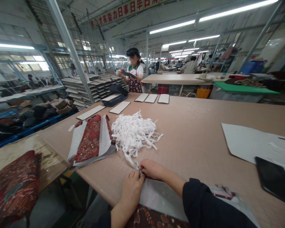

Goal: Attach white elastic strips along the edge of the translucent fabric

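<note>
My left hand (131,190) and my right hand (153,169) meet at the near edge of the tan table (199,133), fingertips pinched together on the corner of a grey-backed patterned fabric piece (159,198) that lies under my forearm. A thin white strip from the heap of white strips (134,133) runs down to my fingertips. Left of the heap lies a stack of red patterned fabric pieces (91,141) with grey backing.
A black phone (274,180) rests on a white sheet (256,144) at the right. Flat white-edged panels (152,98) lie at the table's far side. A person (134,74) stands beyond, by stacked panels (97,87). Red patterned cloth (13,186) covers a low side table at left.
</note>
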A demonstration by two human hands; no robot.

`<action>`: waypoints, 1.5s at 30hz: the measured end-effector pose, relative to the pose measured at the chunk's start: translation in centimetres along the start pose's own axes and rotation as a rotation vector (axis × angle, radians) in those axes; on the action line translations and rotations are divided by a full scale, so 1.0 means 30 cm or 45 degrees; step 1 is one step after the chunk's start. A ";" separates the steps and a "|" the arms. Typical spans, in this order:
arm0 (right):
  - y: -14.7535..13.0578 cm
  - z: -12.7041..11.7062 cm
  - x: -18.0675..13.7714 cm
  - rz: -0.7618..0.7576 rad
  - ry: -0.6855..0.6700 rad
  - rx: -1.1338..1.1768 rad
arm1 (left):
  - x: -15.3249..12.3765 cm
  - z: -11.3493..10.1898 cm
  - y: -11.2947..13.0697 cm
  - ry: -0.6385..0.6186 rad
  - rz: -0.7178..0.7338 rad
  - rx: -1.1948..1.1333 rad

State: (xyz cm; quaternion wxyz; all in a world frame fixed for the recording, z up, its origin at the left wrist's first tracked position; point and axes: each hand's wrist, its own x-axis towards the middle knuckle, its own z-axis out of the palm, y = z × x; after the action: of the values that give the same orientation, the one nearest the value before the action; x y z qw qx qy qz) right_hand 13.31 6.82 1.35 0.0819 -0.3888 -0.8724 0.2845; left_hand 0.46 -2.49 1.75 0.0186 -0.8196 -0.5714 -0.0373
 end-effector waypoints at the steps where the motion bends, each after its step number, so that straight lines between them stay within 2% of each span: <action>1: 0.000 0.000 0.002 0.010 0.004 -0.001 | 0.001 -0.002 0.001 0.006 0.009 0.009; 8: 0.021 0.013 -0.010 0.092 0.135 0.008 | -0.001 0.048 -0.017 0.134 0.117 -0.005; 11: 0.019 0.021 -0.096 0.035 0.209 -0.045 | 0.004 0.063 -0.026 0.180 0.155 -0.079; 14: 0.028 0.018 -0.244 -0.075 0.192 -0.226 | 0.017 0.037 -0.034 0.146 0.165 -0.199; 17: 0.078 -0.007 -0.401 0.070 0.139 -0.324 | 0.039 0.004 -0.061 0.047 0.120 -0.395; 20: 0.151 -0.052 -0.506 0.302 0.116 -0.242 | 0.064 0.008 -0.101 0.015 -0.019 -0.650; 23: 0.191 -0.104 -0.540 0.472 0.121 -0.142 | 0.085 0.031 -0.110 0.155 -0.151 -0.781; 26: 0.165 -0.150 -0.537 0.552 0.078 -0.059 | 0.091 0.011 -0.065 0.203 -0.041 -0.687; 29: 0.096 -0.182 -0.560 0.491 0.112 -0.058 | 0.074 -0.067 0.007 0.106 0.203 -0.508; 32: 0.031 -0.201 -0.644 0.404 0.107 0.025 | 0.034 -0.166 0.063 0.035 0.409 -0.352; 35: 0.003 -0.212 -0.769 0.511 0.007 0.059 | -0.029 -0.228 0.089 -0.041 0.520 -0.269; 38: -0.001 -0.219 -0.881 0.641 -0.095 0.036 | -0.101 -0.208 0.095 -0.192 0.561 -0.327; 41: 0.005 -0.225 -0.933 0.631 -0.148 0.122 | -0.150 -0.135 0.098 -0.548 0.550 -0.280; 43: 0.019 -0.225 -0.920 0.623 -0.101 0.139 | -0.156 -0.105 0.104 -0.735 0.523 -0.202; 45: 0.046 -0.218 -0.874 0.606 0.041 0.071 | -0.134 -0.112 0.116 -0.736 0.497 -0.260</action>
State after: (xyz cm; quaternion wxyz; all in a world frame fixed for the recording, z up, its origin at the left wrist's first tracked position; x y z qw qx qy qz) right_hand 34.50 -8.61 8.02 0.0371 -0.5856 -0.7466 0.3134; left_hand 2.21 -7.70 4.80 -0.2189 -0.8876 -0.3792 0.1433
